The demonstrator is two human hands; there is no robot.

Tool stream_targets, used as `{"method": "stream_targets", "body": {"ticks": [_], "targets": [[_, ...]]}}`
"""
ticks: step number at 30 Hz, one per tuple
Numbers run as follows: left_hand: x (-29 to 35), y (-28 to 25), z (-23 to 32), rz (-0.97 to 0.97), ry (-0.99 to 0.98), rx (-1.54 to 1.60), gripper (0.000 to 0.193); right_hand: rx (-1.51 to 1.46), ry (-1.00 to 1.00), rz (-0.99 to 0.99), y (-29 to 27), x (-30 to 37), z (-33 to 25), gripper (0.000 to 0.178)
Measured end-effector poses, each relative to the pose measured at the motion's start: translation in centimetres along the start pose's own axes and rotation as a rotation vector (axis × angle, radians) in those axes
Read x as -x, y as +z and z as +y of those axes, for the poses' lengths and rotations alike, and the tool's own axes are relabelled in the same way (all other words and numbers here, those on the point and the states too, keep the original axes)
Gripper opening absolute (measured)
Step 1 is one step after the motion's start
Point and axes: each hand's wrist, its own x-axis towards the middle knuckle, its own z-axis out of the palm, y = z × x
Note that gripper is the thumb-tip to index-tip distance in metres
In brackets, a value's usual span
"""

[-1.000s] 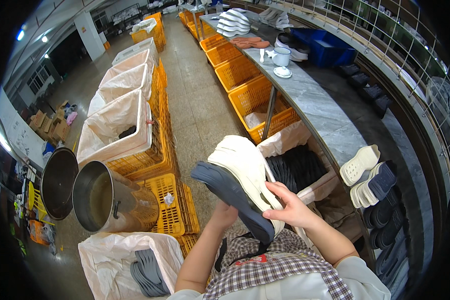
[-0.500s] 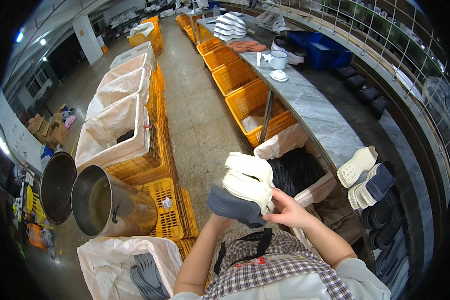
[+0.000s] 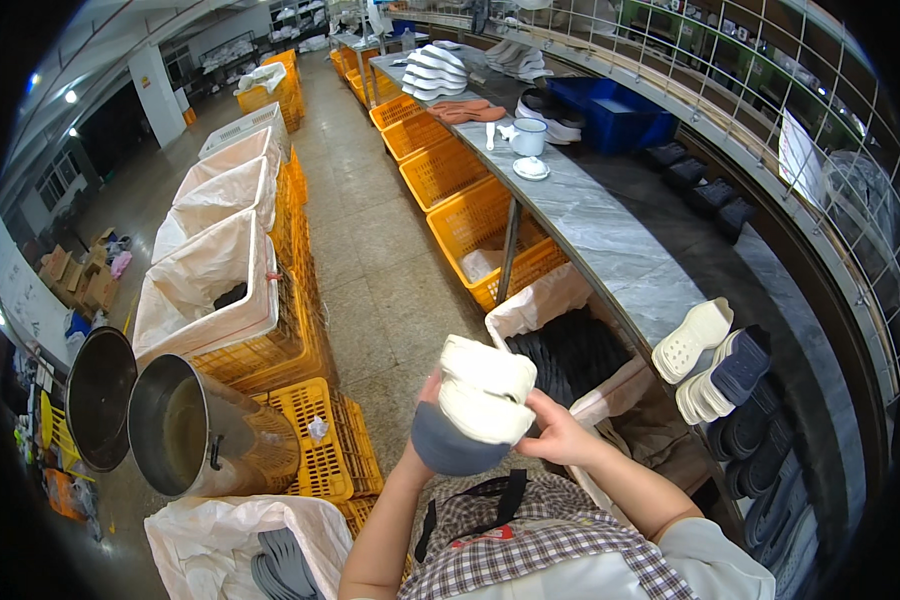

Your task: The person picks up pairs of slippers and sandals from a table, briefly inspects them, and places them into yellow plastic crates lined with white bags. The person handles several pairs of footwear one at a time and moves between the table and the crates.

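Observation:
Between my two hands is a stack of foam shoe pieces, cream ones [image 3: 485,400] on top and a dark grey-blue one [image 3: 458,440] below; whether they are soles or clog uppers I cannot tell. My left hand [image 3: 422,405] is wrapped round the stack's left side, its fingers partly hidden. On the other side my right hand [image 3: 558,432] grips the right edge with thumb and fingers. Cream clog-shaped pieces with holes [image 3: 692,340] lie on the bench to the right, beside a navy piece [image 3: 742,362] over more cream ones.
The long grey bench [image 3: 595,220] carries a white mug [image 3: 528,138], its lid [image 3: 531,169] and a blue bin [image 3: 610,110]. Beneath it stands a lined crate with dark pieces [image 3: 575,350]. To my left are a metal drum [image 3: 185,425], yellow crates [image 3: 315,430] and a lined bin [image 3: 170,530] with grey soles.
The stack has tilted and turned between my hands, and its cream pieces sit closer together. My left fingers now show along its left side. The view has shifted slightly.

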Motion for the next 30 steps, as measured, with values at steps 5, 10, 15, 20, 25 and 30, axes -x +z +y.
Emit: {"method": "stream_targets", "body": {"ticks": [5,10,15,20,25,30], "targets": [[-0.2,1.9,0.3,0.02,-0.321,0.836,0.053,0.515,-0.564,0.293,-1.1,-2.9,-0.1,0.037],[0.6,1.4,0.9,-0.017,-0.311,0.927,0.042,-0.07,-0.126,0.004,-1.6,-1.9,-0.7,0.031],[0.9,0.7,-0.4,0.072,-0.218,0.68,0.061,-0.845,0.235,0.03,0.2,-0.3,-0.7,0.034],[1.2,0.9,-1.2,0.108,-0.223,0.661,0.065,-0.789,0.177,-0.011,0.7,-0.1,-0.6,0.043],[1.3,1.0,-1.3,0.109,-0.201,0.695,0.064,-0.823,0.2,0.013,0.8,0.1,-0.7,0.042],[1.4,1.0,-1.3,0.098,-0.156,0.731,0.06,-0.808,0.174,0.013,0.9,0.0,-0.8,0.041]]}}
